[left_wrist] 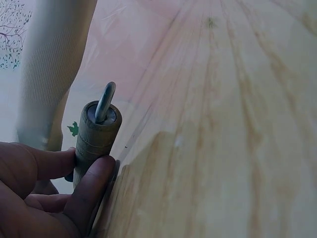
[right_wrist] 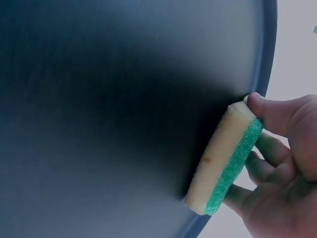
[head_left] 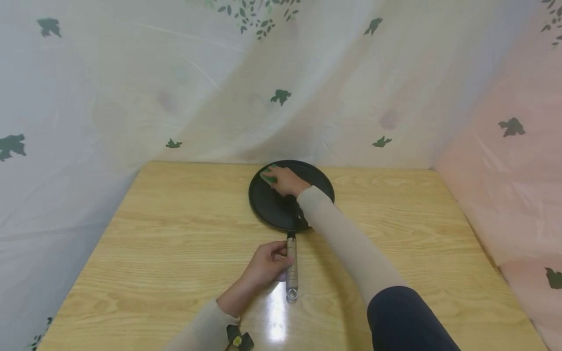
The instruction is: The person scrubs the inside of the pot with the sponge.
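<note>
A flat, round black pan [head_left: 274, 209] lies on the wooden table, its wrapped handle [head_left: 291, 273] pointing toward me and ending in a metal ring. My left hand [head_left: 265, 265] pinches that handle between thumb and fingers; in the left wrist view the thumb and fingers close on the handle [left_wrist: 96, 136] below its ring. At the pan's far left part, my right hand [head_left: 287, 180] holds a sponge [head_left: 269, 176]. The right wrist view shows the sponge [right_wrist: 225, 161] with its yellowish foam side against the dark pan surface near the rim, the green side toward the fingers.
The light wood table [head_left: 189, 214] stretches to both sides of the pan. Behind it hangs a pale sheet [head_left: 210, 97] with green bird and leaf prints, close to the pan's far rim. A pinkish sheet [head_left: 491, 195] borders the right side.
</note>
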Available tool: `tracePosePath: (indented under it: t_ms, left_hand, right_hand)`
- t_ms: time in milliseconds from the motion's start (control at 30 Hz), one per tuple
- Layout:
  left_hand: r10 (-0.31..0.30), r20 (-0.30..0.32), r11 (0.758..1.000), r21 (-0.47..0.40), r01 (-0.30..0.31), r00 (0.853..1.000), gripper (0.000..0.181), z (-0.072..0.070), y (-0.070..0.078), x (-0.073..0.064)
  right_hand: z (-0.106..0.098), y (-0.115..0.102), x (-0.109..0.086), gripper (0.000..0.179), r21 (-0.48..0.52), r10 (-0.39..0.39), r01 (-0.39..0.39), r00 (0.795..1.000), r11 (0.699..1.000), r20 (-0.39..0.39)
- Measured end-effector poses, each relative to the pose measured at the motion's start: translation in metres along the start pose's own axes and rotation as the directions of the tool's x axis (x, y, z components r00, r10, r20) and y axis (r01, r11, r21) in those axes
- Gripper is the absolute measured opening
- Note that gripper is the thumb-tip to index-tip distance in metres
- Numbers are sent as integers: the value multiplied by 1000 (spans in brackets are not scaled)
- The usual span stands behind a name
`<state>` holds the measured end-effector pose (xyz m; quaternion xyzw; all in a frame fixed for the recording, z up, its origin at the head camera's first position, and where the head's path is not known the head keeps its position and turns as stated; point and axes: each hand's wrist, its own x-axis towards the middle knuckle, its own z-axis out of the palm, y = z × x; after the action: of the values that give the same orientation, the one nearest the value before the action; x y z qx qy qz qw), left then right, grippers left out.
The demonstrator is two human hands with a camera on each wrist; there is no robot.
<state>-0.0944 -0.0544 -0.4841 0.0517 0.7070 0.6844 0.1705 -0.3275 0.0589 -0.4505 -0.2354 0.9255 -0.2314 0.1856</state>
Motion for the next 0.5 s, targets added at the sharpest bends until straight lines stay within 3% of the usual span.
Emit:
tracePosePath:
  t_ms: [500]
  left_hand:
    - [9,-10,1000,5,-9,1000,52,1,-2,0]
  right_hand:
    - [-22,37,-22,59,-72,40,-45,997,996,-67]
